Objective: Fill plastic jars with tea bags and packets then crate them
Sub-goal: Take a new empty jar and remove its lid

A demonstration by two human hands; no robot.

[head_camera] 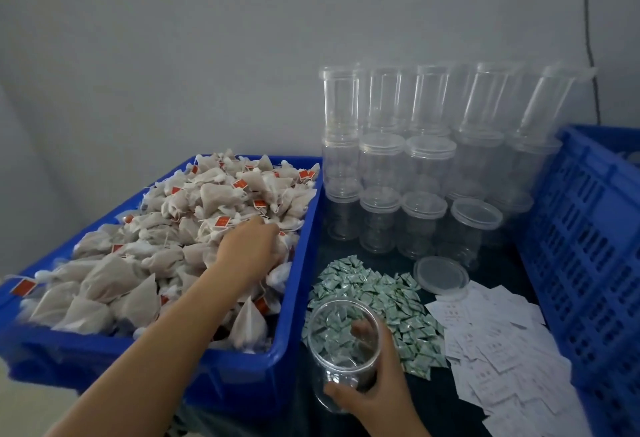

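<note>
Left hand (254, 249) reaches into the blue bin (294, 298); fingertips buried among tea bags (166, 229), so whether it pinches one I cannot tell. Right hand (372, 384) curled round an open clear jar (341, 343), tilted, low over the dark bench (436, 409); contents unclear through the plastic. Stacked jars (408, 166) blur together, uncountable. One loose lid (441, 275). Green packets (374, 294), white slips (498, 343): heaps. Blue crate (588, 229) cut off at right.

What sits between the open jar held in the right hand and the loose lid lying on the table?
In the head view, the pile of small green packets fills the stretch between the held jar in the right hand and the loose lid.
</note>
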